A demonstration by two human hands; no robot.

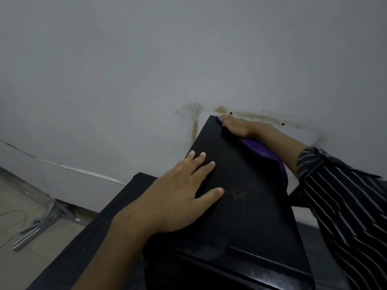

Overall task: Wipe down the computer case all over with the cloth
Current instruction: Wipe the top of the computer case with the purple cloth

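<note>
Lest it shift on the table (pixel 117 216), the black box-shaped computer case (pixel 251 206) is braced by the flat left hand (pixel 178 197) while the purple cloth (pixel 261 149) is pressed onto its far corner by the open right hand (pixel 236 126).

Plain workroom or back room, by the look of it. Bare grey wall (pixel 146 70) with brown stains (pixel 195 122); pale tiled floor (pixel 31 258). White cable (pixel 83 171) runs along the wall; thin wires (pixel 12 214) and a metal rail (pixel 39 225) lie on the floor. Black table (pixel 94 237) carries a computer case (pixel 247 195).
</note>
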